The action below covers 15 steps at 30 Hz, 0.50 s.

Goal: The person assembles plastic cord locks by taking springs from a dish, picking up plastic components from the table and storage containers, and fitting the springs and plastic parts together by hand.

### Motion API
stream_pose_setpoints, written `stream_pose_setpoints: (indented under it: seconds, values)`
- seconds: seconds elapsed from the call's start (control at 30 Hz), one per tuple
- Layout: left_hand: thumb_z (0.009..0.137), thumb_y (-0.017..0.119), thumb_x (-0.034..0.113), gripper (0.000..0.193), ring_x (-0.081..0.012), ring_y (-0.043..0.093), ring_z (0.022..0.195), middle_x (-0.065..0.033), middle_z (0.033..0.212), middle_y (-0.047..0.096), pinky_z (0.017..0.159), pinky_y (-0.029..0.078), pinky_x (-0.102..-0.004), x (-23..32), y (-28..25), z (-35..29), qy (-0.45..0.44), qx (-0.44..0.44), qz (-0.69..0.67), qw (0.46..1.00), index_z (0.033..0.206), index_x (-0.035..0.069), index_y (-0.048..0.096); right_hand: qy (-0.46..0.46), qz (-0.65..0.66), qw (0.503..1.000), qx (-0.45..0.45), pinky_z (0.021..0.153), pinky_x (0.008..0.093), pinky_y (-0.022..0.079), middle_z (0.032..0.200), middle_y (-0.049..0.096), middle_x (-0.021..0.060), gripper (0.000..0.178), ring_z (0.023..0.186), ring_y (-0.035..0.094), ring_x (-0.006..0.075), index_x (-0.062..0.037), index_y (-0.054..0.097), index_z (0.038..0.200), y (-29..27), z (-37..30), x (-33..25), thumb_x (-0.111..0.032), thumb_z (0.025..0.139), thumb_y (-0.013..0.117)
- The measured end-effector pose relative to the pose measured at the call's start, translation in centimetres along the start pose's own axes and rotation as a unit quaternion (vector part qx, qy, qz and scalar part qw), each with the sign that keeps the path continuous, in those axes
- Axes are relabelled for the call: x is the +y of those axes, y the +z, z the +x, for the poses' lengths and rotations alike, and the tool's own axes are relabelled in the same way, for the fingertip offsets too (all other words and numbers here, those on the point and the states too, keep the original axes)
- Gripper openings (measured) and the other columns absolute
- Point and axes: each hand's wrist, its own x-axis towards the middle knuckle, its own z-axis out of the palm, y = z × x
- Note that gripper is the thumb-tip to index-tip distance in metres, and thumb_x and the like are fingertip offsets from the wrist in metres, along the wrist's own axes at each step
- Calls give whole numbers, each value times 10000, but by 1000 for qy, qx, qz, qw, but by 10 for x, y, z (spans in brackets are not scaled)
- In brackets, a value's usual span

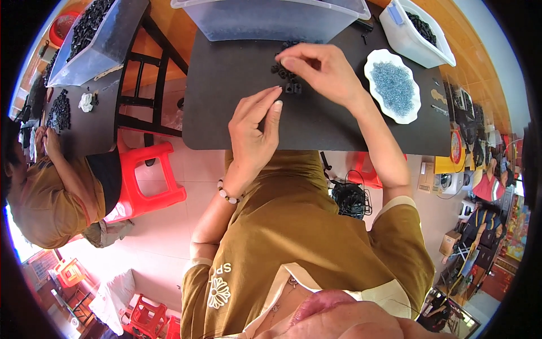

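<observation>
Small black plastic parts lie in a loose cluster on the dark table, close to the fingertips of both hands. My left hand hovers at the near left of the cluster. Its thumb stands a little apart from the outstretched fingers, and nothing shows between them. From the right, my right hand reaches over the far side of the parts with thumb and forefinger brought together. What that pinch holds, if anything, is too small and dark to make out.
A clear plastic bin stands along the far table edge. To the right are a white scalloped dish of small bluish transparent pieces and a white tub with black parts. Another person works at a table on the left, near a red stool.
</observation>
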Motion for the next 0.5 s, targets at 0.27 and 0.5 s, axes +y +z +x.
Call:
stream_pose_setpoints:
  seconds: [0.27,0.5]
  values:
    - [983,660,136,311,-141,681,901,-99,1041,705,842,552,-271,39,5,-10,-198,-52,-360,910,1238,-42,646,18,328,944,27,820,257,501,1013,643,54,196,914,620,111,-41,753,1088,20,-75,-4,-173,963,680]
    - [971,683,172,292,-129,678,821,-69,941,725,805,553,-266,39,13,-11,-252,-107,-398,876,1192,-20,681,46,361,931,24,777,258,504,988,657,72,201,864,627,119,-26,739,1099,19,-101,3,-161,964,674]
